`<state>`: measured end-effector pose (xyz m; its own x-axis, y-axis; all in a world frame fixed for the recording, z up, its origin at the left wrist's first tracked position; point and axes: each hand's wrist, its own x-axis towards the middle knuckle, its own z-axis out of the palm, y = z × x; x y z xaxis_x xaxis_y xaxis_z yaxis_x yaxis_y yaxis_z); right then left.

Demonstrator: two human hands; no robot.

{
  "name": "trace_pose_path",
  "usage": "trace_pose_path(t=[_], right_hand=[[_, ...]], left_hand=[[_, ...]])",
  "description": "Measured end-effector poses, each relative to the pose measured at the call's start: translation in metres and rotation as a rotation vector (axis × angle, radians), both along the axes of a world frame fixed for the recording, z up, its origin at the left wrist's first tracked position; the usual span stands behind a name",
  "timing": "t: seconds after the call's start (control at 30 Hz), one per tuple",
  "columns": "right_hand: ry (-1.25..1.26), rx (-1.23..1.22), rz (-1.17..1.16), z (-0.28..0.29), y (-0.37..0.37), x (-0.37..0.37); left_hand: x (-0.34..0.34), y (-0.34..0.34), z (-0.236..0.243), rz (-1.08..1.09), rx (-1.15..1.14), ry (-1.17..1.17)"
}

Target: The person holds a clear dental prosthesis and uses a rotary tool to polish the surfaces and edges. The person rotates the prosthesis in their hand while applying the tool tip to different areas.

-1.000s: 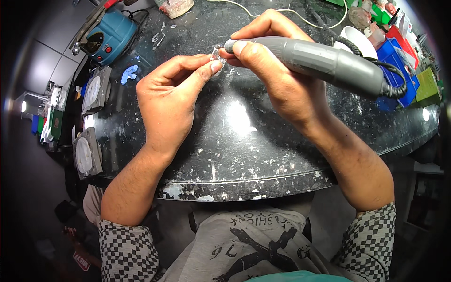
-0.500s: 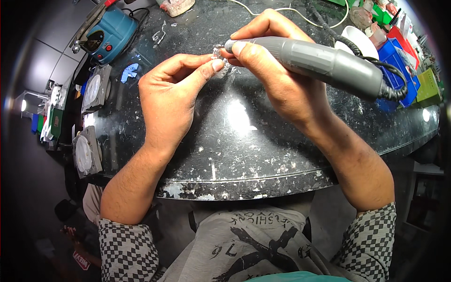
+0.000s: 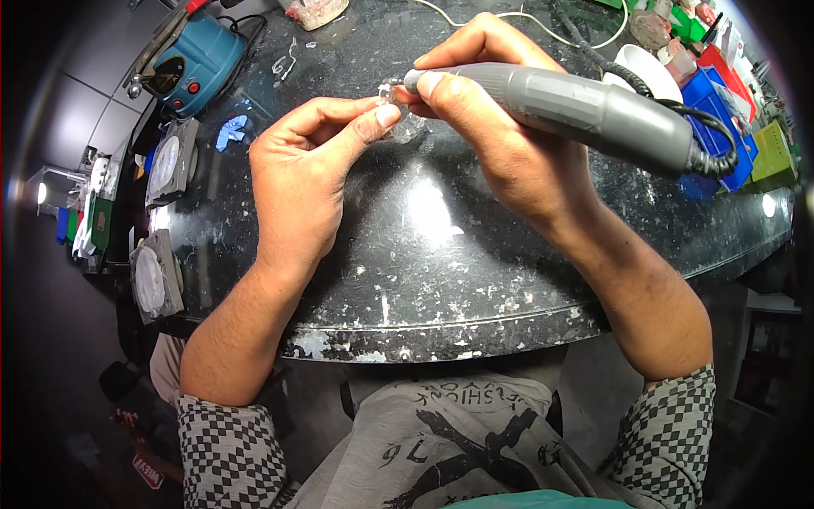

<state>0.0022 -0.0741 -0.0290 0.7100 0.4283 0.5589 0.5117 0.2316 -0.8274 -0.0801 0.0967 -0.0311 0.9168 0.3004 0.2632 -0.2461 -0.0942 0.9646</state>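
Note:
My left hand (image 3: 305, 182) pinches a small clear plastic piece (image 3: 387, 90) between thumb and fingertips, above the far middle of the table. The piece is see-through and partly covered by the fingers, so its full outline is hard to make out. In my right hand (image 3: 530, 153) lies a thick grey rotary handpiece (image 3: 606, 119), gripped like a pen with its nose to the left. Its tip meets or nearly touches the clear piece; contact cannot be told. From the handpiece's rear end runs a dark coiled cord (image 3: 716, 161).
A blue machine (image 3: 199, 76) stands at the far left, near a blue scrap (image 3: 231, 133). Two grey-framed white casts (image 3: 173, 163) line the left edge. At right are a white bowl (image 3: 644, 72), a blue bin (image 3: 721, 127) and a green box (image 3: 773, 157). Another person's hand (image 3: 127, 420) shows lower left.
The clear piece has tilted or turned slightly in my left fingers, which have shifted a little to the left. My right hand and the handpiece have barely moved.

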Motion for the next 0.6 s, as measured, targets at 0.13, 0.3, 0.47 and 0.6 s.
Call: trace_pose_path(t=[0.13, 0.3, 0.47, 0.6], right_hand=[[0.010, -0.025, 0.018, 0.010, -0.004, -0.007], [0.044, -0.025, 0.018, 0.005, -0.001, -0.004], [0.192, 0.007, 0.046, 0.013, -0.005, -0.005], [0.199, -0.013, 0.042, 0.016, -0.006, -0.008]], left_hand=[[-0.002, 0.001, -0.001, 0.002, -0.015, 0.001], [0.001, 0.001, -0.001, 0.005, -0.058, 0.011], [0.002, 0.000, -0.003, -0.042, -0.127, 0.045], [0.002, -0.001, -0.002, -0.043, -0.130, 0.039]])
